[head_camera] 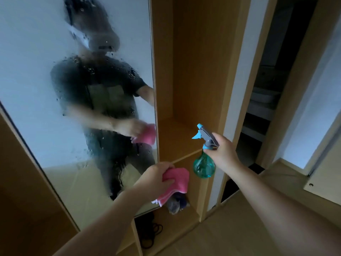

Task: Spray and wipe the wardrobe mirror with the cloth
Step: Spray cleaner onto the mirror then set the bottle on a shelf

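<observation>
The tall wardrobe mirror [36, 89] fills the left of the view, misted and beaded with spray drops that run down its middle. My left hand [158, 175] grips a folded pink cloth [178, 179] just off the mirror's lower right corner, not touching the glass. My right hand [223, 150] holds a teal spray bottle [203, 166] by its grey and blue trigger head [204, 134], nozzle pointing left towards the mirror. The mirror reflects a person with the cloth.
Open wooden wardrobe shelves [188, 141] stand right of the mirror. A bundle of dark items [175, 204] lies on a lower shelf, black cords [149, 231] below it. A dark doorway [267, 100] opens further right, and a wooden ledge [287, 178] lies at lower right.
</observation>
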